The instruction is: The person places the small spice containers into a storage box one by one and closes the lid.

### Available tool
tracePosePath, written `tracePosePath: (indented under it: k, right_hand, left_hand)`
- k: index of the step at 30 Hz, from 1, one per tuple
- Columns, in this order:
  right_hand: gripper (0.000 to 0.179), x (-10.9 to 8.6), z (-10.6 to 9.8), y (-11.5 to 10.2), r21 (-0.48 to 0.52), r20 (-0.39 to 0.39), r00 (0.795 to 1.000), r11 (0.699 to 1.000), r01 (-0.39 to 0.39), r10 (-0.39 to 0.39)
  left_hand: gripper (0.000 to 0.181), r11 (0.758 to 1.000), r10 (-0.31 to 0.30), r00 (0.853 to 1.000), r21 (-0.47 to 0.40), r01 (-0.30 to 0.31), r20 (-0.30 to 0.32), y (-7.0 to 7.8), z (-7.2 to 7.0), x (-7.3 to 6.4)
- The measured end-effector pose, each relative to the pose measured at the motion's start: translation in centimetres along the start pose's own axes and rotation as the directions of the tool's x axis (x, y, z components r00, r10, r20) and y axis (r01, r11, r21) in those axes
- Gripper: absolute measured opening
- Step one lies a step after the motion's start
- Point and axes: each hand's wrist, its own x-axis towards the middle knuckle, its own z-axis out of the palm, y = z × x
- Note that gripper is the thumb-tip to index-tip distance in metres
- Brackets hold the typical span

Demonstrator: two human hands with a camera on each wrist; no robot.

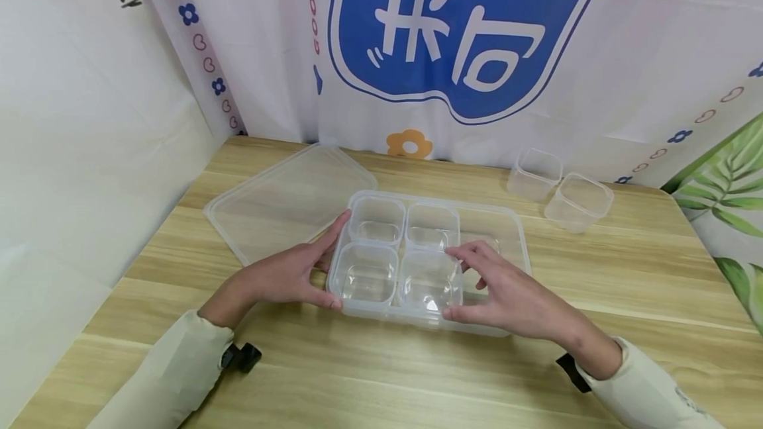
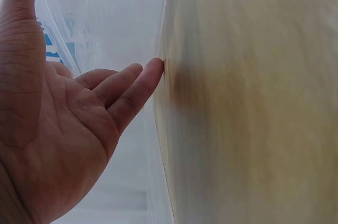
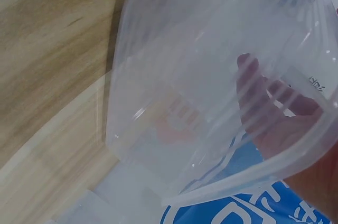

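A clear plastic box [image 1: 489, 217] lies on the table with several small clear square cups in its left and middle parts. My left hand [image 1: 292, 277] rests against the box's left end, its thumb at the front corner and its fingers spread along the side. In the left wrist view the fingertips [image 2: 157, 65] touch low down by the tabletop. My right hand [image 1: 512, 293] holds the front middle cup [image 1: 430, 280], with the thumb at its front right corner and the fingers at the back one. Through the clear box wall, the right wrist view shows those fingers [image 3: 253, 92].
A flat translucent lid [image 1: 286, 197] lies behind and left of the box, close to its corner. Two more clear cups, one [image 1: 534, 177] beside the other [image 1: 578, 204], stand at the back right. A printed cloth [image 1: 268, 51] hangs along the table's rear edge.
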Motion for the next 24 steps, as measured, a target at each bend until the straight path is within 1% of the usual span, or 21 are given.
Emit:
tracePosePath:
  k: [5, 11, 24]
  right_hand:
    - [0.086, -0.2, 0.04, 0.09, 0.011, 0.02, 1.0, 1.0, 0.007, -0.008]
    - [0.084, -0.28, 0.06, 0.08, 0.023, 0.032, 0.999, 1.0, -0.001, 0.0]
    - [0.084, -0.44, 0.08, -0.11, 0.013, 0.037, 0.999, 1.0, -0.017, 0.017]
  left_hand:
    - [0.138, 1.0, 0.001, 1.0, -0.007, -0.001, -0.001, 0.08, 0.02, 0.07]
    - [0.137, 1.0, -0.003, 1.0, -0.004, 0.003, -0.006, 0.03, 0.04, 0.08]
    - [0.137, 1.0, 0.001, 1.0, 0.004, -0.001, -0.01, -0.04, 0.11, 0.08]
